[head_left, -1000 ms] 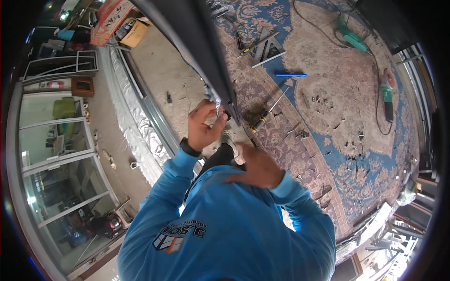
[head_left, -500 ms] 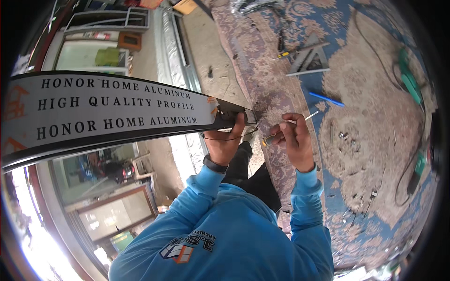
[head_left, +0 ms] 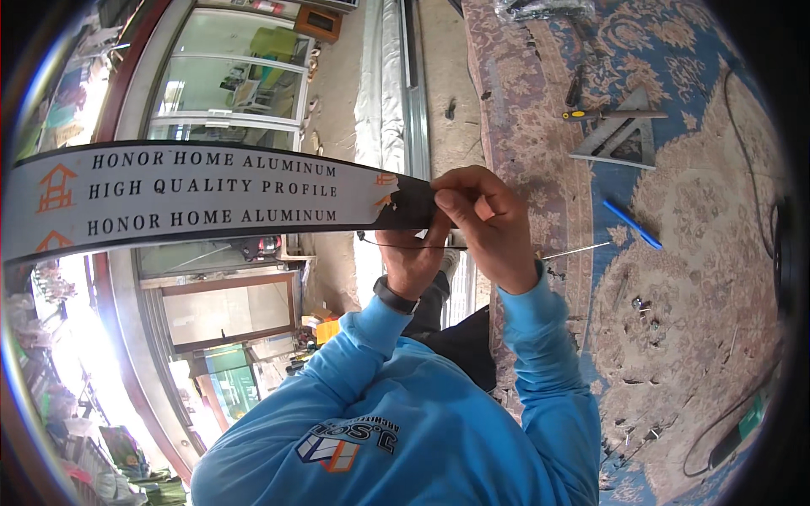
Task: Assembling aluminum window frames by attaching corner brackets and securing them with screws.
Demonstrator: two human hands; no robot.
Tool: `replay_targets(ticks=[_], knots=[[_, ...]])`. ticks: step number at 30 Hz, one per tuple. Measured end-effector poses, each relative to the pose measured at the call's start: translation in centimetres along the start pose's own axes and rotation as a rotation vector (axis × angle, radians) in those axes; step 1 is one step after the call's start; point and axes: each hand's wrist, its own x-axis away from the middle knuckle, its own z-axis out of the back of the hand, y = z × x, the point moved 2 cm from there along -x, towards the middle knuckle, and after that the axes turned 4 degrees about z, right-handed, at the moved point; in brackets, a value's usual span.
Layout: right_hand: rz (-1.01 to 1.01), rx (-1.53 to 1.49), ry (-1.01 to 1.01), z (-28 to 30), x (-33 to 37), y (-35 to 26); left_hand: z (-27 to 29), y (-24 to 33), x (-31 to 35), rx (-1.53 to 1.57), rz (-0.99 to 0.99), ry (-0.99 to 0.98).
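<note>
**Patterned carpet right, glass panels left; profile end in both hands**

Dark profile is held up ahead of the blue shirt, running off to the left. White film faces the camera, ragged near the held end. Left hand: grip holds the end at its lower edge; fingers partly hidden, can't tell how tight. Right hand: narrow grip, thumb and forefinger pinching the end corner. Dark strand loops below the edge, across the left hand.

On the carpet: set square, blue pen. Thin shaft pokes out past the right hand, rear hidden.

My read: current step is handling the bare end corner. Next move calls for a steady left hand, light right pinch.

Delta vs half a second ago: right hand was apart, over the carpet; now it's on the profile. View has swung, carpet items sit further right.
</note>
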Motion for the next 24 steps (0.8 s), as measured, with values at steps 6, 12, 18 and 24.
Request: replay_targets(ticks=[6,12,18,24], knots=[[0.261,0.149,0.043,-1.8,0.0,0.7,0.4,-0.2,0.2,0.016,-0.039,-0.026],[0.413,0.375,0.109,-2.4,0.6,0.8,0.6,-0.9,0.0,0.036,-0.08,-0.01],[0.479,0.664,0.079,-2.0,0.8,0.4,1.0,-0.6,0.0,-0.013,-0.063,-0.033],[0.507,0.71,-0.013,-1.9,0.0,-0.3,0.9,-0.3,-0.1,-0.047,-0.113,0.01]])
